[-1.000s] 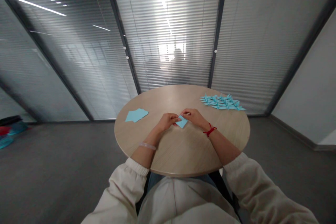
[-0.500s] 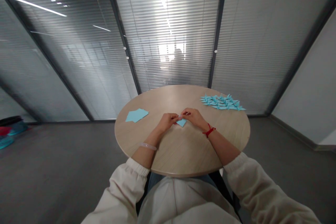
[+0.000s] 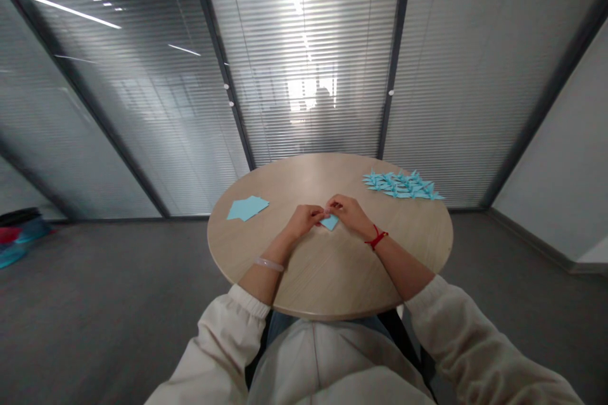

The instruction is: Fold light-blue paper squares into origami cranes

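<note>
A small folded piece of light blue origami paper (image 3: 330, 222) lies at the middle of the round wooden table (image 3: 327, 278). My left hand (image 3: 304, 219) pinches its far left edge. From the right, my right hand (image 3: 349, 210) grips the far edge with thumb and fingers, close against the left fingertips. The fingers cover the upper part of the paper, so only its near corner shows. A pale bangle circles my left wrist and a red cord my right.
Light blue paper sheets (image 3: 247, 208) lie overlapped at the table's left. Several folded blue paper cranes (image 3: 403, 185) stand in rows at the back right. Glass panels with blinds (image 3: 313, 126) rise behind the table. Bins (image 3: 23, 228) stand on the floor at far left.
Both hands stay at the paper's far edge with only slight finger movement. The right wrist has shifted a little to the left.
</note>
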### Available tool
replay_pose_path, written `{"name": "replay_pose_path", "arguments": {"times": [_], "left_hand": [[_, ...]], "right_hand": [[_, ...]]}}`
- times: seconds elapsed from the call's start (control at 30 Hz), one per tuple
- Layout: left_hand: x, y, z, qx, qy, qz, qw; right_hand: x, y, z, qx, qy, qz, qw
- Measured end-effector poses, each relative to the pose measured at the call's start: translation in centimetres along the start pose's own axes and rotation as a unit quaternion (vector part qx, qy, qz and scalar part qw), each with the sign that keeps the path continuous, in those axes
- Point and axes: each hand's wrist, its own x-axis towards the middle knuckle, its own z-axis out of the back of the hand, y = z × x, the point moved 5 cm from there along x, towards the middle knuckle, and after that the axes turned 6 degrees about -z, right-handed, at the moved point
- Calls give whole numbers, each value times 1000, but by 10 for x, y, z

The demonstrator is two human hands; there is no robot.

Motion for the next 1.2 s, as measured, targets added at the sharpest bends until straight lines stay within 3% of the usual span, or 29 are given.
{"name": "replay_pose_path", "arguments": {"times": [0.27, 0.43, 0.53, 0.73, 0.93, 1.2], "left_hand": [[4, -2, 0, -63, -4, 15, 998], [2, 1, 0, -125, -28, 54, 990], [1, 1, 0, -153, -31, 59, 986], [0, 1, 0, -197, -34, 77, 977], [0, -1, -4, -219, -15, 76, 973], [0, 6, 1, -196, -46, 79, 976]], "right_hand": [[1, 4, 2, -47, -28, 11, 998], [2, -5, 8, -2, -53, -46, 998], [1, -9, 7, 24, -42, -88, 995], [-2, -3, 0, 8, 7, -68, 998], [1, -1, 2, -49, 0, -39, 998], [0, -8, -1, 0, -3, -73, 997]]}}
